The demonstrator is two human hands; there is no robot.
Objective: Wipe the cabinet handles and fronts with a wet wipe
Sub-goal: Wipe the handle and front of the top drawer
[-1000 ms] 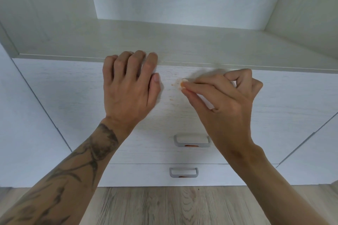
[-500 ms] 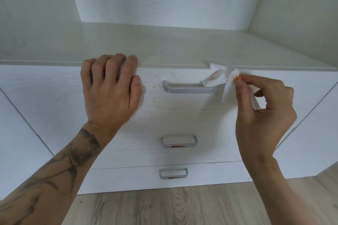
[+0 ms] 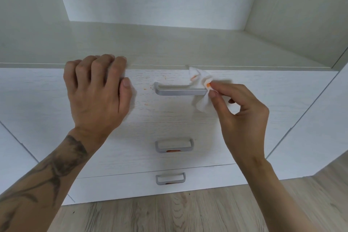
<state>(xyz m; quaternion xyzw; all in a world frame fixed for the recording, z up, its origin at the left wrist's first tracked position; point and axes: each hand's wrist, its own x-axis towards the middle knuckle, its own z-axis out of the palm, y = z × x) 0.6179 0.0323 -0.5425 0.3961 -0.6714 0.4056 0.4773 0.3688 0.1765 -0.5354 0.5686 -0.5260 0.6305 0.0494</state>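
Three grey bar handles sit one above the other down the middle of the white cabinet: the top handle (image 3: pixel 180 90), the middle handle (image 3: pixel 174 146) and the bottom handle (image 3: pixel 170 178). The right hand (image 3: pixel 243 115) pinches a bunched white wet wipe (image 3: pixel 201 84) between thumb and forefinger, with the other fingers curled loosely toward the palm. The wipe is at the right end of the top handle and touches it. Its loose folds fan out above and below the pinch, and it carries orange smears near the fingertips and on its upper fold. The left hand (image 3: pixel 98 96) grips the upper edge of the top drawer front (image 3: pixel 169 118), well to the left of the top handle. Its four fingers are bent over the edge and the thumb lies flat against the face. A tattooed forearm (image 3: pixel 47 171) runs down from it to the lower left corner. Small orange specks (image 3: pixel 150 86) dot the drawer front between the left thumb and the left end of the top handle, with a few more just above it. An orange mark shows under the middle handle and a fainter one under the bottom handle; these appear to lie on the bars' undersides, though they could be on the fronts behind. The bottom handle is on the lower drawer front (image 3: pixel 122 186), just above the pale wood-grain floor (image 3: pixel 169 213). Above the drawers an open shelf (image 3: pixel 169 47) recedes to a white back panel.
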